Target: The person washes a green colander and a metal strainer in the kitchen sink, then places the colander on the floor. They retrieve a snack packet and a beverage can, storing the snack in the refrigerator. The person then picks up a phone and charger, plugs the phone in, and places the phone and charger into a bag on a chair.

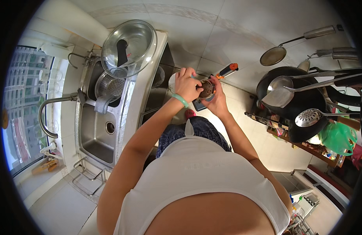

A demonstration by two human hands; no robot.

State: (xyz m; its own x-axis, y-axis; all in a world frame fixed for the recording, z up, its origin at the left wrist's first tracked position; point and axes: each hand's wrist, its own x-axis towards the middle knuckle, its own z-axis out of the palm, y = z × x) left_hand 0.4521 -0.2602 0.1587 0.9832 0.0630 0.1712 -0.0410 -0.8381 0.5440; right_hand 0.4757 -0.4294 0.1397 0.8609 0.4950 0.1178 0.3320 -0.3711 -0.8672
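Note:
Both hands meet in front of my body, low beside the tiled wall. My right hand (217, 100) is curled around the side of a small round container (206, 89) with a brown, speckled inside. My left hand (188, 85), with a pale green bangle at the wrist, has its fingertips at the container's left rim; whether they pinch anything there cannot be told. A pale round thing (172, 83) lies partly hidden behind the left hand. Just beyond the right hand, a handle with an orange end (228, 70) slants up near the wall.
At left are a steel double sink (99, 138) with a colander (110, 88) and a grey cloth (102, 104), and a glass lid (129, 48) by the wall. Black pans (301, 97), ladles and a skimmer (308, 117) hang at right above a shelf with a green bag (339, 138).

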